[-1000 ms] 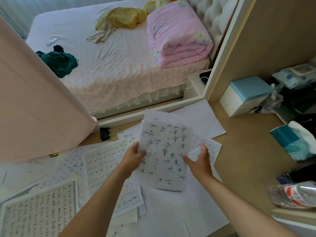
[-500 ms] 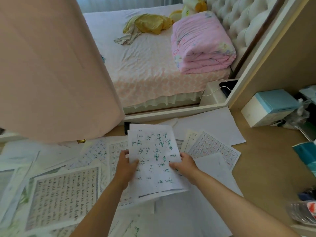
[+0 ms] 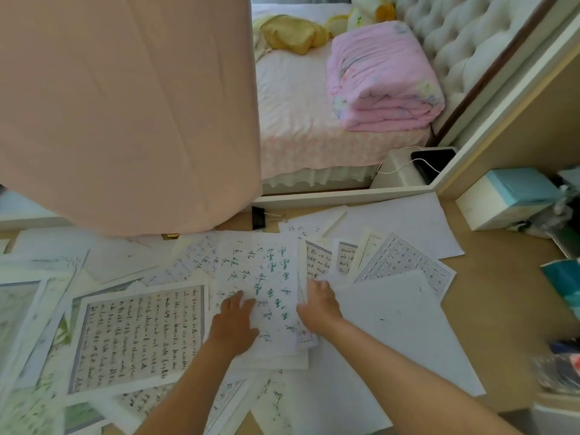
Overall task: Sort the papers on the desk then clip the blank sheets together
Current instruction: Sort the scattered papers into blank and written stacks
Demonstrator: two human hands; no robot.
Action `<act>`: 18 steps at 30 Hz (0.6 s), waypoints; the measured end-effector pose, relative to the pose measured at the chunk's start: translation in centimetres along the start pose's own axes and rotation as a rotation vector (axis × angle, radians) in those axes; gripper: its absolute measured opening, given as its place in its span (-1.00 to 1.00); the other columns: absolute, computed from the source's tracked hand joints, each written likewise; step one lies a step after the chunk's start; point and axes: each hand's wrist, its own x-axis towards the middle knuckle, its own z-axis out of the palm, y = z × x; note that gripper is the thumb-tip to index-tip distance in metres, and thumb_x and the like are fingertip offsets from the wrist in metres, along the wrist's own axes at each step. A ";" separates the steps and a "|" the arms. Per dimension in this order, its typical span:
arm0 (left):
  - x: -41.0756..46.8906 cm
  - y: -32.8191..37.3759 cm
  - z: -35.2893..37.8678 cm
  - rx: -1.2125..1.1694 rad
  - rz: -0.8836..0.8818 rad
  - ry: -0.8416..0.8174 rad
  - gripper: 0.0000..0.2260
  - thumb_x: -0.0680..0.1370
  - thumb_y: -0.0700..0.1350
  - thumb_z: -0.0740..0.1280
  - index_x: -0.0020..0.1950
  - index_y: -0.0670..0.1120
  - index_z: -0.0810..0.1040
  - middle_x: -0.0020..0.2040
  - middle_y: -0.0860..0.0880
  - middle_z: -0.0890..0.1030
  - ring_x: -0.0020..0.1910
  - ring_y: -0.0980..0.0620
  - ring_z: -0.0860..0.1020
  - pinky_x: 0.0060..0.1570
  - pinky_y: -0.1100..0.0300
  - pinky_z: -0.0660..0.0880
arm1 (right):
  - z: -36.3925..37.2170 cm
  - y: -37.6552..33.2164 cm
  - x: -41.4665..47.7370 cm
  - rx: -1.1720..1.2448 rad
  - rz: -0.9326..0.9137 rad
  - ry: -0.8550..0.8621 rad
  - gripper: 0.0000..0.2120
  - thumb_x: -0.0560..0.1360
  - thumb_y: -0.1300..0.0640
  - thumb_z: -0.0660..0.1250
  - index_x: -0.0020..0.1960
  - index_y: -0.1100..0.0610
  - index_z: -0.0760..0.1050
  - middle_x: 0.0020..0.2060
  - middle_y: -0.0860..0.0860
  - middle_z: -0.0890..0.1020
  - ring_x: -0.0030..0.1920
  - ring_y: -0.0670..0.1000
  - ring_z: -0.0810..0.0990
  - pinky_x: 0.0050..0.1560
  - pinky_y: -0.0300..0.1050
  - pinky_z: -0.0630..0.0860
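A handwritten sheet (image 3: 266, 287) with green and black writing lies on the heap of written papers at the middle of the desk. My left hand (image 3: 233, 321) rests flat on its lower left part, fingers stretched. My right hand (image 3: 318, 304) grips its right edge with curled fingers. Blank sheets (image 3: 395, 328) lie to the right of my right hand, and another blank sheet (image 3: 405, 224) lies further back. A black binder clip (image 3: 258, 217) sits at the desk's far edge. A large printed page (image 3: 138, 337) lies to the left.
A pink cloth (image 3: 125, 105) hangs over the desk's left half. A blue and white box (image 3: 508, 202) stands at the back right, with a teal packet (image 3: 565, 277) and a blurred bottle (image 3: 561, 368) along the right edge. Bare wood (image 3: 502, 293) shows between them.
The handwritten sheet, held up in both hands before, has come down onto the pile of written papers. My left hand now lies flat on it. The view has swung to the left.
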 end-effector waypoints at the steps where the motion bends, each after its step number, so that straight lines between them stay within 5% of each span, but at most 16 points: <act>1: 0.2 0.3 0.0 0.019 0.006 0.052 -0.42 0.58 0.07 0.27 0.56 0.02 0.17 0.58 -0.09 0.03 0.54 -0.13 0.05 0.43 -0.05 0.22 | -0.6 0.8 -0.4 0.014 0.031 0.065 -0.41 0.53 0.13 0.24 0.52 0.10 0.17 0.40 0.11 0.27 0.37 0.13 0.30 0.36 0.01 0.35; 4: 1.0 2.2 -0.1 -0.044 0.114 0.249 -0.56 0.57 -0.01 0.30 0.44 -0.01 0.36 0.46 -0.07 0.30 0.43 -0.09 0.26 0.36 0.02 0.32 | -2.3 4.6 -1.9 0.022 0.219 0.231 -0.47 0.52 0.11 0.25 0.48 0.04 0.26 0.39 0.09 0.29 0.37 0.12 0.30 0.31 0.03 0.36; 7: 1.9 6.0 0.0 -0.121 0.309 0.324 -0.59 0.55 -0.07 0.34 0.40 -0.01 0.42 0.38 -0.01 0.41 0.34 -0.02 0.36 0.28 0.10 0.41 | -2.8 8.3 -3.9 0.071 0.453 0.196 -0.34 0.42 -0.07 0.38 0.44 0.05 0.24 0.33 0.11 0.28 0.34 0.15 0.30 0.20 0.06 0.42; 13: 2.6 11.9 2.4 0.187 0.409 0.022 -0.14 0.45 0.06 0.46 0.59 -0.06 0.03 0.61 -0.07 0.00 0.57 -0.12 0.03 0.50 -0.06 0.13 | -1.1 10.0 -4.9 0.243 0.487 0.137 -0.15 0.31 -0.13 0.52 0.44 0.08 0.17 0.30 0.10 0.32 0.22 0.16 0.49 0.12 -0.06 0.46; 18: 2.9 12.7 3.8 0.290 0.363 0.012 -0.01 0.42 0.09 0.49 0.60 -0.06 -0.12 0.61 -0.10 -0.11 0.58 -0.16 -0.07 0.52 -0.08 0.03 | -1.2 10.2 -3.7 0.256 0.398 -0.004 -0.55 0.25 -0.12 0.44 0.10 -0.02 0.55 0.04 -0.09 0.65 0.01 0.00 0.62 0.05 -0.12 0.55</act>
